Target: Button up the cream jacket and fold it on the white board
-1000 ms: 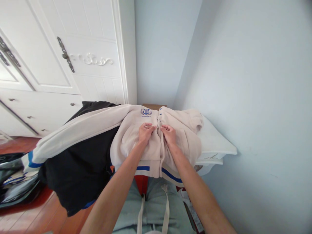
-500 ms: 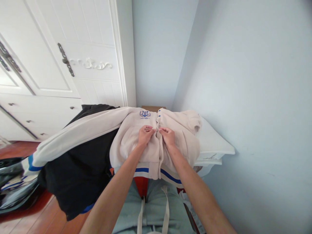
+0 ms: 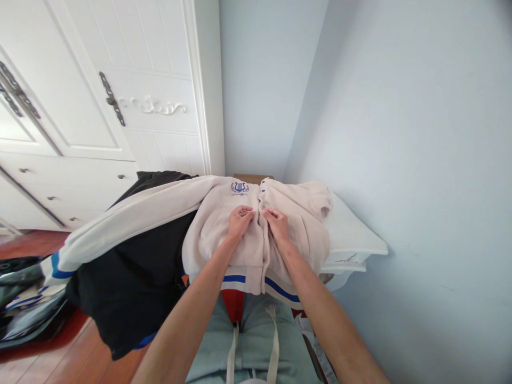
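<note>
Soft, fairly bright light fills the scene, casting shallow fold shadows on the cream fabric jacket with blue-striped trim (image 3: 210,229). The black cloth garment (image 3: 132,282) loses most detail to darkness; the glossy red-brown plank floor (image 3: 68,352) carries a pale sheen. The pale blue painted wall (image 3: 420,133) dims toward its corner. Wide-angle distortion tilts the white panelled wardrobe (image 3: 160,48), and the lower left edge smears.
</note>
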The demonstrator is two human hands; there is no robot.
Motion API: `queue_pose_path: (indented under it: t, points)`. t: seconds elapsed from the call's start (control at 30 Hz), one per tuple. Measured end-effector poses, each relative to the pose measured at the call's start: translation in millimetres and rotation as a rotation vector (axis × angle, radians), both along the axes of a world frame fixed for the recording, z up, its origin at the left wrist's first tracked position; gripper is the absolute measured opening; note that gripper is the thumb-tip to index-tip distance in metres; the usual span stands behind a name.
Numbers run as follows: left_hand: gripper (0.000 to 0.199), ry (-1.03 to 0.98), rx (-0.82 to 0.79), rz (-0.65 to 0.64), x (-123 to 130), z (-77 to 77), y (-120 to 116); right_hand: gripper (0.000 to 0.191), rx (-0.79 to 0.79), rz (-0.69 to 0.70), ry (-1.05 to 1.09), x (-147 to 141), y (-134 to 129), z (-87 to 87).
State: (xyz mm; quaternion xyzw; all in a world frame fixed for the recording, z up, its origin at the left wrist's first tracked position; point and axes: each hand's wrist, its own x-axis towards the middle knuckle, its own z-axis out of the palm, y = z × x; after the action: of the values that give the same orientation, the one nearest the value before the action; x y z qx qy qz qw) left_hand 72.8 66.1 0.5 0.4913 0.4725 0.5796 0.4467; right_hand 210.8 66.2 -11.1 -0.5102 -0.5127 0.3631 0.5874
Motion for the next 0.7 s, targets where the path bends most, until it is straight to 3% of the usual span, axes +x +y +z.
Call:
queue_pose_path:
  t: [0.5,0.7]
  points:
    - [0.032,-0.076,-0.068,-0.025,2.1,1.0,3.1,0.051,0.028,-0.038,-0.182,-6.1,7.1,-9.6]
    - [0.030,-0.083,-0.043,0.000,3.3,0.8,2.4,0.044,0.081,-0.053,-0.290,-11.4,3.3,-11.9]
